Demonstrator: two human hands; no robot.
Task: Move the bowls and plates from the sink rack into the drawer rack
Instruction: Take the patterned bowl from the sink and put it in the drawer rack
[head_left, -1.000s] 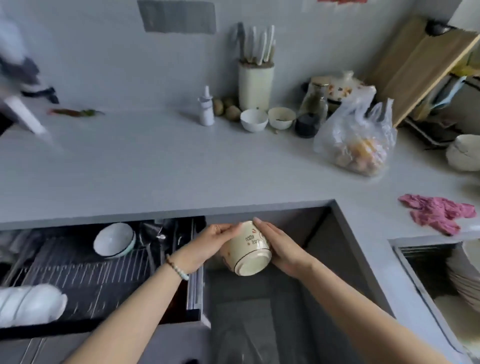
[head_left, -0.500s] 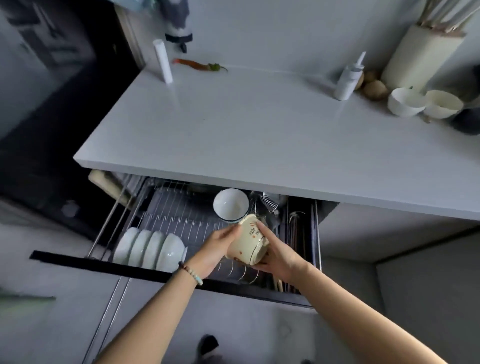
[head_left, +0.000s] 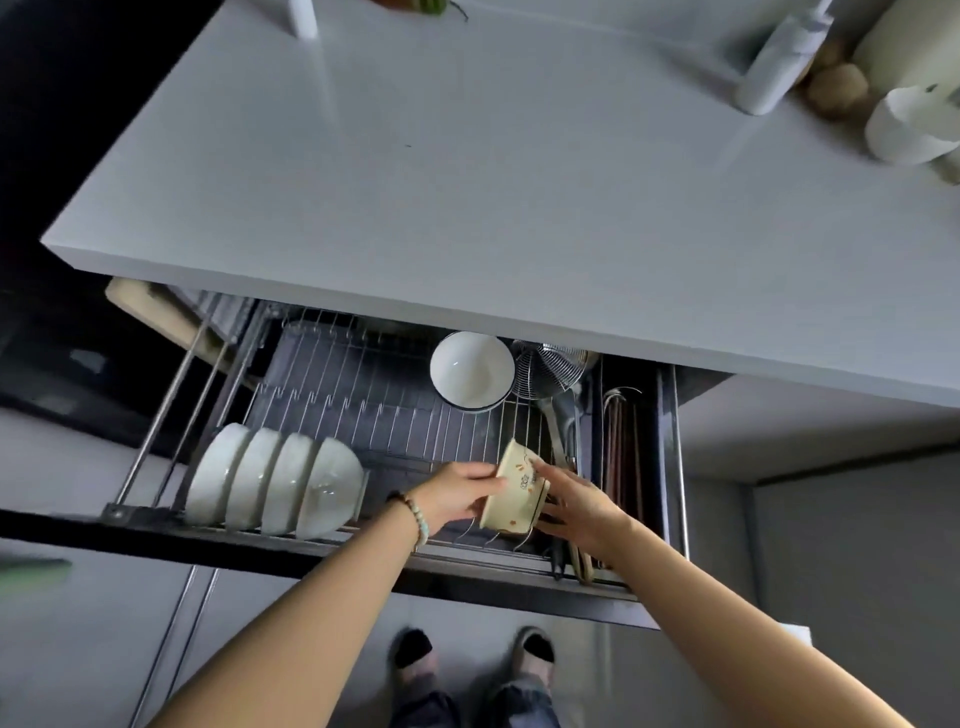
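Cream glaze under your fingertips (head_left: 483, 475): your left hand (head_left: 452, 499) grips the bowl (head_left: 514, 493) by its outer wall and your right hand (head_left: 576, 506) grips the rim side, holding it tilted on edge, probably to slot it between wires. It's cream with small orange-brown marks, low over the front right of the drawer rack (head_left: 363, 405). It's right of the white bowls (head_left: 275, 483) standing on edge; wire contact unclear.
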